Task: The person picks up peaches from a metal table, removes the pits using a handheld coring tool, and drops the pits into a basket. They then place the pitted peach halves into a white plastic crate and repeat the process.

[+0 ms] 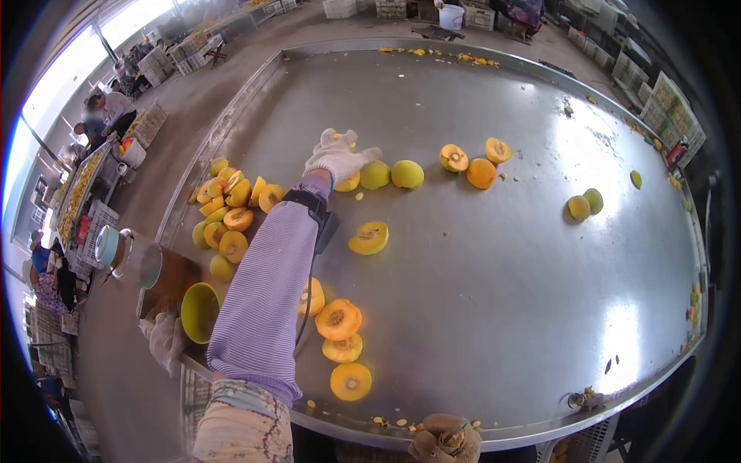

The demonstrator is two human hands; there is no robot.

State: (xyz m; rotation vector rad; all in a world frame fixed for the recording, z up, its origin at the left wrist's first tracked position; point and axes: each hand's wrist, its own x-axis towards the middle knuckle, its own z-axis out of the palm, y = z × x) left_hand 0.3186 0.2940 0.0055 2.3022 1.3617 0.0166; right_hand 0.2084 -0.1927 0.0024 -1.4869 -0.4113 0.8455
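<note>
My left hand, in a white knit glove, reaches over the metal table. Its fingers curl round a piece of yellow peach, mostly hidden, while the thumb stretches right. Beneath the palm edge lies another yellow peach. Beside the thumb sit a green-yellow peach and a second one. My right hand, in a brownish glove, is closed at the near table edge; what it grips is hidden. A cut peach wedge lies right of my left forearm, and a column of peach halves lies nearer.
Left of my forearm is a pile of cut peaches. A green cup and a large lidded jar stand by the left rim. Two halves and a peach lie farther right. People and crates are beyond.
</note>
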